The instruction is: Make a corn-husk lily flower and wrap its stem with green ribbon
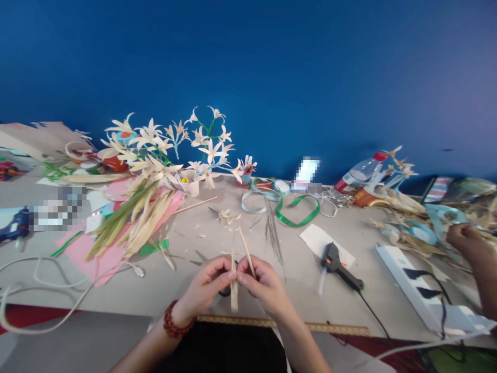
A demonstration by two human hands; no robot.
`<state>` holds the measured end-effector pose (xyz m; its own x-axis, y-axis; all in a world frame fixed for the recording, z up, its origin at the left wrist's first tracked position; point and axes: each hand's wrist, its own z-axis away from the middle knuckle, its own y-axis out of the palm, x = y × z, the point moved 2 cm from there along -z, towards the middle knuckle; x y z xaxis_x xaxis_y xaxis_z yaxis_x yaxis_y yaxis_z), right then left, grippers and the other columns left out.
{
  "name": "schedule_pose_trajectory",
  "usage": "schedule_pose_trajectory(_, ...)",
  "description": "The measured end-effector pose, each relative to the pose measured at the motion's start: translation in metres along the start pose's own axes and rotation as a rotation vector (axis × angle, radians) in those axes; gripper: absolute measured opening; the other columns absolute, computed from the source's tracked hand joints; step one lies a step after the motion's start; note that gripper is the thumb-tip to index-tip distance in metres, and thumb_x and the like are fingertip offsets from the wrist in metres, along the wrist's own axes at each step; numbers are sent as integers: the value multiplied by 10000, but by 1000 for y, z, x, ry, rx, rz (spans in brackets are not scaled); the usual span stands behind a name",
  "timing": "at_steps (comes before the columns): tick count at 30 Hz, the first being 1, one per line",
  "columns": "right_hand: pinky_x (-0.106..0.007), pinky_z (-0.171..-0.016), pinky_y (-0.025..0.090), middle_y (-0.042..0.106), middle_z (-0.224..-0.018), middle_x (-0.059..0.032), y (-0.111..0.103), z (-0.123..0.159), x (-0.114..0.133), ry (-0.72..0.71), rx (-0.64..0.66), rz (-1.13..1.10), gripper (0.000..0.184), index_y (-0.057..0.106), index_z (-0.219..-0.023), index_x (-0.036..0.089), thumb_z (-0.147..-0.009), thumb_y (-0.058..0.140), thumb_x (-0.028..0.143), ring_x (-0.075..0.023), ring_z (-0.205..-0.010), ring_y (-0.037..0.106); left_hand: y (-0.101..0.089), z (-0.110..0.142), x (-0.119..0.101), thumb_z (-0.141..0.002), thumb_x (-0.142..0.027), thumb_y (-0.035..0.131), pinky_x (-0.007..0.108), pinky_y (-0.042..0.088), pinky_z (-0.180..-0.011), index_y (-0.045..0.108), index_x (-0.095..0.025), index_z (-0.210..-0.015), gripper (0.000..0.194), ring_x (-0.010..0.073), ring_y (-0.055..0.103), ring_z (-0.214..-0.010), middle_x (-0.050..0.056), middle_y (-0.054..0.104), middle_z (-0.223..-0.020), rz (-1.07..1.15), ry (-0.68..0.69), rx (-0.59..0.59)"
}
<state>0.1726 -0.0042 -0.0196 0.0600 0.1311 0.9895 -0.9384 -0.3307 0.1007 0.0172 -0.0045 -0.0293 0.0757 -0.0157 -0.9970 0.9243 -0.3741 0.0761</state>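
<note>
Near the table's front edge, both hands meet at thin strips of dried corn husk. My left hand (215, 276) is closed, pinching a pale husk strip (234, 298) that hangs below the fingers. My right hand (261, 282) is closed too, its fingertips touching the same spot. From it a narrower husk strip (244, 242) sticks up and leans left. Whether the strips are joined is hidden by the fingers. Partly covered by my left hand lies a pair of scissors (224, 292). Small husk pieces (227, 216) lie just beyond.
Husks (145, 223) lie on pink paper at left, with husk flowers (155, 137) behind. Green ribbon (298, 220), thin wires (274, 233), a hot glue gun (339, 267) and a power strip (411, 290) lie rightward. Another person's hand (464, 235) reaches in at right.
</note>
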Motion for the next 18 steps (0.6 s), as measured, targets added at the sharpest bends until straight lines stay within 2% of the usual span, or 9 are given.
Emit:
schedule_pose_trajectory(3,-213,-470,234,359,-580,68,0,2,-5,55,-2,-66,287,525,-742,193,-822,670,428,-85,-506,291,-1,1,2,-942,-359,478,262,381,-652,542,-175,-711,303,147,474,-673,11,499,-692,-80,28,-10)
schedule_pose_trajectory(7,-212,-465,224,354,-579,69,1,2,-9,52,-45,-32,298,524,-743,190,-820,665,440,-83,-509,280,3,2,1,-959,-308,416,269,371,-648,512,-183,-701,302,152,453,-670,6,479,-687,-213,103,-108)
schedule_pose_trajectory(12,-210,-473,236,372,-572,69,2,1,-9,33,-106,13,293,519,-721,184,-805,676,417,-82,-519,296,9,0,-1,-949,-277,416,261,384,-666,494,-193,-742,237,153,452,-685,2,471,-727,-206,167,-200)
schedule_pose_trajectory(18,-195,-412,176,332,-498,108,10,0,-17,127,-80,-273,311,472,-728,204,-789,675,432,-56,-419,222,12,-1,7,-945,-326,420,252,381,-650,488,-197,-693,292,146,423,-649,-13,450,-668,-77,89,-248)
